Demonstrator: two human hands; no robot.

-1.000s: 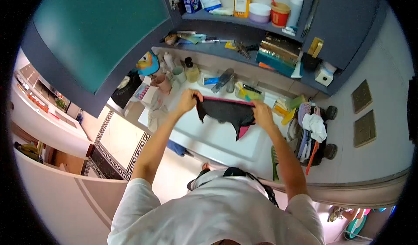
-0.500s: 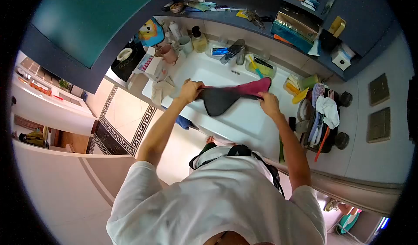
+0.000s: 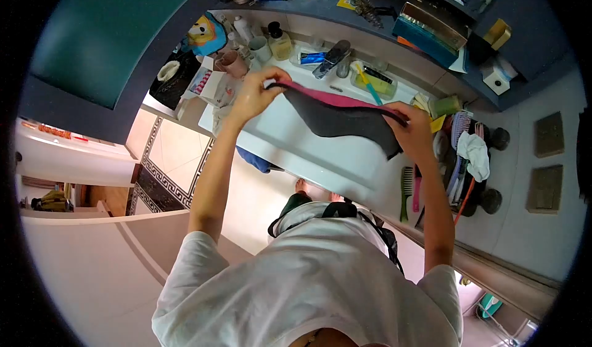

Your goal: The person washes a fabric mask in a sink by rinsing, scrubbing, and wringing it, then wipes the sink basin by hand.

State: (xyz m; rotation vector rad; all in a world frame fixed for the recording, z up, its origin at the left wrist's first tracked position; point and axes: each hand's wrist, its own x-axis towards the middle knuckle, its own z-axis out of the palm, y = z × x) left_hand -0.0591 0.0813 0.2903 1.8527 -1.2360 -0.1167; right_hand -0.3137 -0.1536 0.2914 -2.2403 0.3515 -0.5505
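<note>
1. A person in a white shirt [image 3: 308,273] holds a black-and-pink cloth [image 3: 339,118] above a white sink [image 3: 274,140], the fabric spanning the space between both hands.
2. The left grip [image 3: 262,91] is clamped on one end of the cloth, thumb and fingers pressed together.
3. The right grip [image 3: 412,128] is closed on the opposite end (some of its fingers are hidden from view).
4. Between the two grips, pink shows on the far side while the dark face hangs toward the wearer.
5. Beyond the cloth, between the grips, stand a faucet [image 3: 333,59] and a soap dish [image 3: 381,88] bearing a yellow-and-blue toothbrush [image 3: 370,87].
6. Past the left grip sits a pink mug [image 3: 233,64]; nearer the wearer than the right grip lies a green comb [image 3: 405,193], and to that grip's right, a crumpled white cloth [image 3: 473,153].
</note>
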